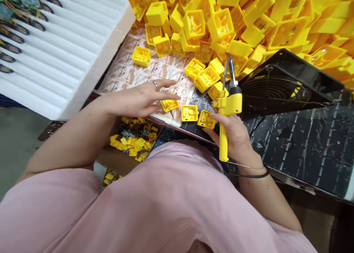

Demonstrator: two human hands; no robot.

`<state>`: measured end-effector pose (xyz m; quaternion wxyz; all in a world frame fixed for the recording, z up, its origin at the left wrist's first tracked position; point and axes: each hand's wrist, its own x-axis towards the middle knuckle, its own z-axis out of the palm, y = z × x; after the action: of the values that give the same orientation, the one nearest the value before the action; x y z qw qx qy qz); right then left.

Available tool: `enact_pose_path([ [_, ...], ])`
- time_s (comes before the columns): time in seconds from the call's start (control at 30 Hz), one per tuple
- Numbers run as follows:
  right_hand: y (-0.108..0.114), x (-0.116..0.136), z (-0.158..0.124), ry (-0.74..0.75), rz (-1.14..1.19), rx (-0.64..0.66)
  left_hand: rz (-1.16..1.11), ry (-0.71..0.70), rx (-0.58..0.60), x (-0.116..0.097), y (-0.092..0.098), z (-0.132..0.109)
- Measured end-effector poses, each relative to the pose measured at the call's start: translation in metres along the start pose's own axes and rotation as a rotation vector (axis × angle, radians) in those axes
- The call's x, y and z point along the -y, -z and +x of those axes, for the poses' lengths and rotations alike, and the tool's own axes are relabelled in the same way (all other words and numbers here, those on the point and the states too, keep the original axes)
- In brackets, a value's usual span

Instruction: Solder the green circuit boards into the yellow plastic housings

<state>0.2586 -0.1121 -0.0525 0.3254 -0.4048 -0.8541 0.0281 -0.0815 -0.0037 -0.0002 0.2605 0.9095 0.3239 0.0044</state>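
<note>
My right hand (235,133) is closed around a yellow soldering gun (231,105), whose metal tip points up and away from me. The thumb and a fingertip of that hand also reach a small yellow plastic housing (207,119) at the table edge. My left hand (139,98) has its fingers stretched out over another yellow housing (170,105), partly covering it; whether they grip it is hard to see. Between the two hands sits a third open housing (189,113). Several more housings (208,78) lie just beyond, open side up.
A large heap of yellow plastic cases (257,17) fills the back. A black fan (284,85) stands at right on the dark tabletop (301,146). At left is a white foam tray (83,35) with wired round parts. Below the edge, a box holds yellow pieces (135,142).
</note>
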Motion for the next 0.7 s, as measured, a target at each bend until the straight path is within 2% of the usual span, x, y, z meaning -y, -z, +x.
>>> enact_pose_path([
  [0.13,-0.005,0.001,0.016,0.016,0.028,-0.001,0.085,0.163,-0.215,-0.02,-0.025,-0.003],
  [0.23,-0.015,0.002,0.032,0.084,0.023,0.041,0.165,0.269,-0.249,-0.028,-0.037,0.003],
  [0.4,-0.025,0.002,0.042,0.148,-0.055,0.121,0.129,0.135,-0.172,-0.029,-0.035,0.004],
  [0.53,-0.022,-0.002,0.03,0.159,-0.145,0.021,0.052,0.021,-0.155,-0.038,-0.044,0.016],
  [0.63,-0.025,-0.009,0.024,0.18,-0.166,-0.006,0.093,-0.021,-0.176,-0.043,-0.052,0.029],
  [0.7,-0.027,-0.012,0.022,0.199,-0.155,-0.001,0.172,0.009,-0.25,-0.047,-0.049,0.024],
])
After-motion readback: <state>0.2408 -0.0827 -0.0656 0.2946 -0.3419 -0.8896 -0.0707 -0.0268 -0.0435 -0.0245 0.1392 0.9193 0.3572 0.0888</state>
